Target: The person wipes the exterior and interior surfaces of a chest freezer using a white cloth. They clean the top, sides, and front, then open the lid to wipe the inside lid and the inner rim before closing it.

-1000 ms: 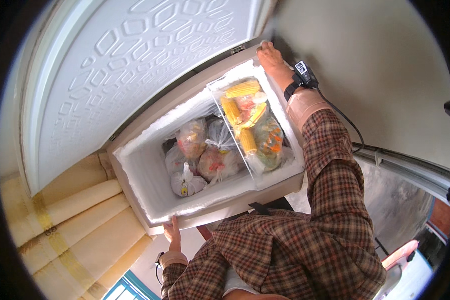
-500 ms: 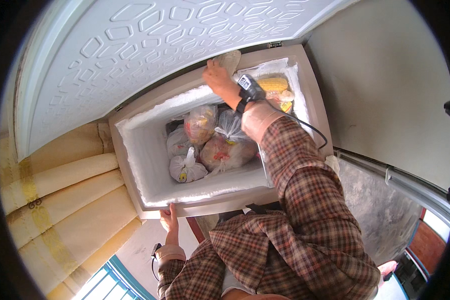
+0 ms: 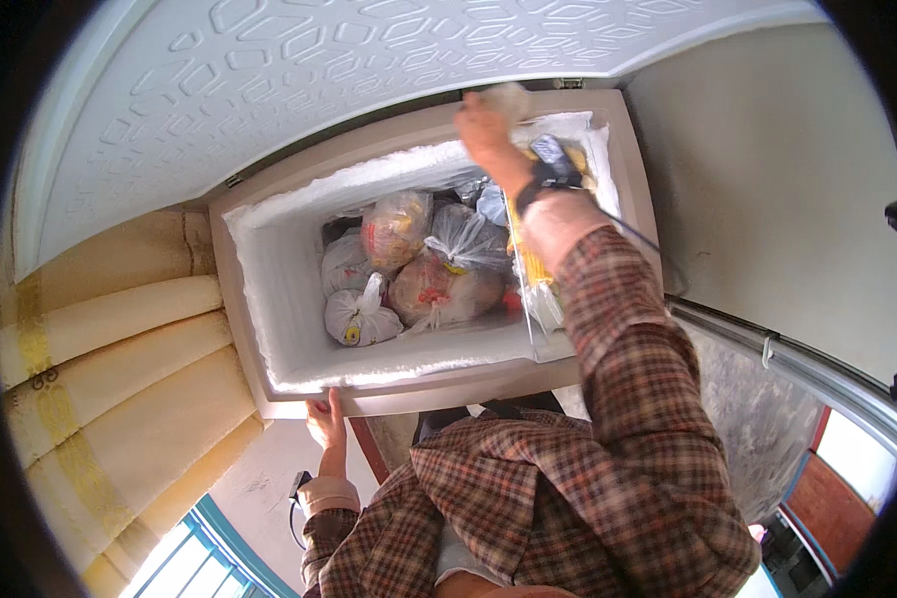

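Note:
A chest freezer (image 3: pixel 528 380) stands open below me, with white frost along its inner walls. My right hand (image 3: pixel 486 130) is at the back rim, closed on a pale cloth (image 3: pixel 509 103) that is smeared by motion. This cloth touches the rim near the lid's right hinge. At the front rim, left of the middle, my left hand (image 3: pixel 326 421) grips the edge with its fingertips. Inside lie several knotted plastic bags, among them a white bag (image 3: pixel 363 317) and a clear bag with reddish contents (image 3: pixel 445 291). Yellow corn (image 3: pixel 531 261) shows partly behind my right forearm.
The raised white lid (image 3: pixel 299 70) with its embossed pattern leans behind the freezer. A clear divider (image 3: pixel 524 289) separates the right compartment. To the left hangs a cream curtain (image 3: pixel 140 349); a grey panel (image 3: pixel 757 169) stands on the right.
My right hand has slid to the right along the back rim with the cloth. My left hand still holds the front rim. The whole view has shifted slightly.

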The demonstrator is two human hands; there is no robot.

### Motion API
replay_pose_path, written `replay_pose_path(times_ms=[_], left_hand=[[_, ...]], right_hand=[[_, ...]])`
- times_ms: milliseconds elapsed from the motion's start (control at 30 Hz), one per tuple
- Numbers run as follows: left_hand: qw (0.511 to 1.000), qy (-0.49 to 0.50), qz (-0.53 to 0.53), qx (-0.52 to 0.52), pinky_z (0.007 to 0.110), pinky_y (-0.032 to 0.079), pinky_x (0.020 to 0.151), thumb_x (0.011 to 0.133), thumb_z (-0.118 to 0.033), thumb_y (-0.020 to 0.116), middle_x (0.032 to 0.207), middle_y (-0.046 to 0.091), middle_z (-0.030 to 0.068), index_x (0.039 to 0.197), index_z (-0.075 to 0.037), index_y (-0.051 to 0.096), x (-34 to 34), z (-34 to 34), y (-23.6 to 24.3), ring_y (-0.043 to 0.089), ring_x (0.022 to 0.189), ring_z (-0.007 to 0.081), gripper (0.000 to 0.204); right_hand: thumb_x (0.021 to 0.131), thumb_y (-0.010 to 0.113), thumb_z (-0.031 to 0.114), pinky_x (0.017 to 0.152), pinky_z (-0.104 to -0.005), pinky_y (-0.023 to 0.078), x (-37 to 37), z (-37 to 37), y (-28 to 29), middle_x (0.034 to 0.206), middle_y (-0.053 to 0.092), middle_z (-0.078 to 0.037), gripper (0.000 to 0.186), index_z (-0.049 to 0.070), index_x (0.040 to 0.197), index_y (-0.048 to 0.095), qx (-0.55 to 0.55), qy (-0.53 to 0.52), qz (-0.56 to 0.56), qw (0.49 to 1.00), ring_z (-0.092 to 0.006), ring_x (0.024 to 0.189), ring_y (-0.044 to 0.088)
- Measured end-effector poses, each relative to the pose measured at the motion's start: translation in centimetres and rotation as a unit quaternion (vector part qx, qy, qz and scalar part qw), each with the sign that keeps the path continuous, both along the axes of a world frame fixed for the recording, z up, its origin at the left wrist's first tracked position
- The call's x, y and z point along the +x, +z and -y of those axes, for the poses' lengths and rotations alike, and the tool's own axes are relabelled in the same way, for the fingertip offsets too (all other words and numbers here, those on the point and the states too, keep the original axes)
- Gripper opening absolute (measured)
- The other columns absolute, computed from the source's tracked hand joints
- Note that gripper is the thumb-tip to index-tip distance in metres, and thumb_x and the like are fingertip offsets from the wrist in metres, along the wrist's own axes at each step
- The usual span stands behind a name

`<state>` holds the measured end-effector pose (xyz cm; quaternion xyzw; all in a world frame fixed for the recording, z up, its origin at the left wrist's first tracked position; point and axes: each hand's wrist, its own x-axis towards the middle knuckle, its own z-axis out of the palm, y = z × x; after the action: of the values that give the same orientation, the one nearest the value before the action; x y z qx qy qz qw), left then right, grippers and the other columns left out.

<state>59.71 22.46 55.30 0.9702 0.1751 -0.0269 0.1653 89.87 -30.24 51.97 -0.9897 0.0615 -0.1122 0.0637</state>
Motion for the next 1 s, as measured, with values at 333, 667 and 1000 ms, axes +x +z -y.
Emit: replay_pose_path(times_ms=[333,667,1000], left_hand=[[1.0,-0.01,0.021,-0.012,0.038,0.041,0.054,0.084,-0.053,0.066,0.058,0.042,0.0067,0.07,-0.005,0.043,0.1,0.6,0.3,0.042,0.054,0.0238,0.055],[1.0,-0.008,0.007,-0.012,0.04,0.04,0.055,0.084,-0.048,0.068,0.059,0.042,0.0078,0.07,-0.003,0.043,0.2,0.9,0.9,0.044,0.055,0.0251,0.053],[0.998,0.039,-0.034,-0.028,0.037,0.047,0.056,0.089,-0.046,0.063,0.059,0.058,0.0111,0.068,-0.005,0.054,0.5,0.5,2.4,0.057,0.053,0.0249,0.047]], right_hand=[[0.08,0.059,0.007,0.076,-0.0413,0.055,-6.4,14.4,2.5,0.102,0.062,-0.015,0.017,0.004,0.09,0.072,-0.021,-0.12,-0.075,0.99,-0.0303,0.099,0.064],[0.065,0.062,0.014,0.075,-0.0449,0.051,2.7,-7.8,-0.8,0.089,0.065,-0.015,0.011,0.009,0.07,0.07,0.083,0.088,0.153,0.981,-0.029,0.086,0.062],[0.082,0.057,0.008,0.082,-0.0452,0.052,-4.7,13.3,0.8,0.114,0.061,-0.014,0.026,0.012,0.104,0.069,-0.021,-0.081,0.007,0.996,-0.0302,0.103,0.062]])
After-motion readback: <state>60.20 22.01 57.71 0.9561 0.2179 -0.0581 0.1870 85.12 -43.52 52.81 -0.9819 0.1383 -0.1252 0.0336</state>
